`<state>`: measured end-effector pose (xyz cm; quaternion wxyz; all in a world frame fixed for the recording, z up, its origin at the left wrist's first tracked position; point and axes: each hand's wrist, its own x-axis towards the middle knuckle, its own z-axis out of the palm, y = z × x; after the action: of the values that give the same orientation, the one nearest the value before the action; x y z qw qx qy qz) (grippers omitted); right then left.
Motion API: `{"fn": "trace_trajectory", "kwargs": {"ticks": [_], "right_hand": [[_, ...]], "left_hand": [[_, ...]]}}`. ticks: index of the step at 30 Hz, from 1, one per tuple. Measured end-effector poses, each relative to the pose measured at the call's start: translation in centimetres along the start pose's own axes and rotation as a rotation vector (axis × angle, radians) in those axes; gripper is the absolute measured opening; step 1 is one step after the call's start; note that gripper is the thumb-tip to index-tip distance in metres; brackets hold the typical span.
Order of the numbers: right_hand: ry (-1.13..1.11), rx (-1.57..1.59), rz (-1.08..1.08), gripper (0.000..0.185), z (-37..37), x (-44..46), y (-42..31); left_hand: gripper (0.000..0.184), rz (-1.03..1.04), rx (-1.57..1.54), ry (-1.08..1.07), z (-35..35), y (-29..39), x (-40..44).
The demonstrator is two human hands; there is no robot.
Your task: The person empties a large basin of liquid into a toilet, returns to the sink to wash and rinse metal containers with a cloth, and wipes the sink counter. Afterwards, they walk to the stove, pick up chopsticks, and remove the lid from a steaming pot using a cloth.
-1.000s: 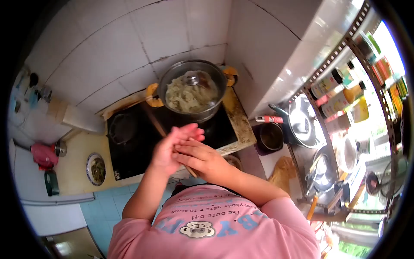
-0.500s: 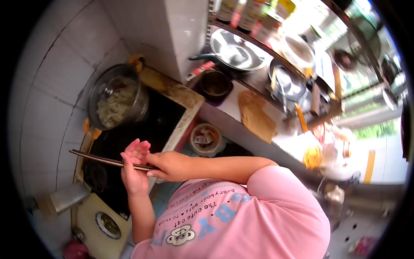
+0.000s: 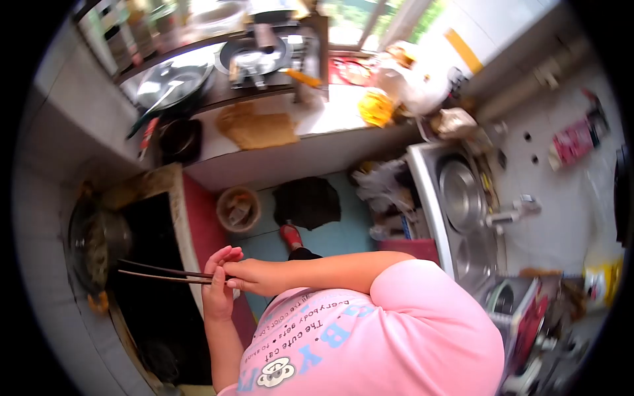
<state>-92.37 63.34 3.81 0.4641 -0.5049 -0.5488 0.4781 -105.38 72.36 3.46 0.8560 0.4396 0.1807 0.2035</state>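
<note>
A pair of dark chopsticks [image 3: 162, 272] points left from my two hands, the tips slightly apart. My right hand [image 3: 257, 276] reaches across from the right, its fingers closed at the near ends of the chopsticks. Against it is my left hand [image 3: 218, 290], its thumb over the chopsticks and its upper fingers partly extended; the right hand hides part of its grip. Beyond the tips, a pot [image 3: 109, 237] with pale food inside stands at the left on the black cooktop [image 3: 148, 231].
A waste bin [image 3: 238, 210] stands on the floor by the cooktop, near a dark mat [image 3: 307, 201]. The back counter holds a wok [image 3: 175, 82], a small dark pot [image 3: 179, 138] and a brown board [image 3: 254, 127]. To the right is a metal sink [image 3: 460, 195].
The view has swung right, bringing the sink and floor into sight and pushing the pot to the left edge. My left fingers have drawn closer around the chopsticks, whose tips have spread.
</note>
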Motion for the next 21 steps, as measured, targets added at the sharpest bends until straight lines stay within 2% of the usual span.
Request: {"fn": "trace_trajectory", "kwargs": {"ticks": [4,5,8,12,13,14,16,18,19,20,21], "right_hand": [[0.085,-0.063,0.059,0.022,-3.1,-7.7,-3.2],[0.094,-0.019,0.156,0.022,-3.9,-9.4,-4.3],[0.169,-0.105,0.111,0.022,-6.4,-14.3,-5.1],[0.179,-0.178,0.077,0.025,-11.6,-21.5,-6.6],[0.291,-0.275,-0.030,0.028,-13.5,-23.8,-6.7],[0.402,-0.371,-0.138,0.031,-15.8,-26.2,-6.7],[0.593,-0.581,-0.151,0.029,-23.7,-31.6,-5.2],[1.004,-0.600,0.096,0.022,-33.0,-39.0,-4.6],[1.208,-0.758,0.168,0.020,-38.8,-43.4,-1.9],[1.364,-0.553,0.348,0.020,-43.5,-47.5,-3.5],[1.458,-0.581,0.331,0.024,-51.1,-53.4,0.4]], "left_hand": [[0.040,-0.067,0.141,-0.119,8.0,-1.4,1.4],[0.036,-0.062,0.193,-0.158,9.6,-2.1,1.7],[0.035,-0.152,0.233,-0.150,14.9,-3.5,2.6],[0.036,-0.161,0.164,-0.177,21.7,-6.2,4.3],[0.038,-0.190,0.116,-0.170,23.8,-6.8,4.8],[0.038,-0.133,0.122,-0.221,25.0,-8.1,5.8],[0.038,-0.102,0.218,-0.181,29.0,-9.4,6.9],[0.038,-0.083,0.216,-0.175,32.9,-11.1,8.2],[0.037,-0.072,0.223,-0.167,34.9,-12.1,8.7],[0.037,-0.063,0.216,-0.152,36.7,-13.3,9.2],[0.037,-0.077,0.197,-0.128,38.5,-14.7,9.8]]}}
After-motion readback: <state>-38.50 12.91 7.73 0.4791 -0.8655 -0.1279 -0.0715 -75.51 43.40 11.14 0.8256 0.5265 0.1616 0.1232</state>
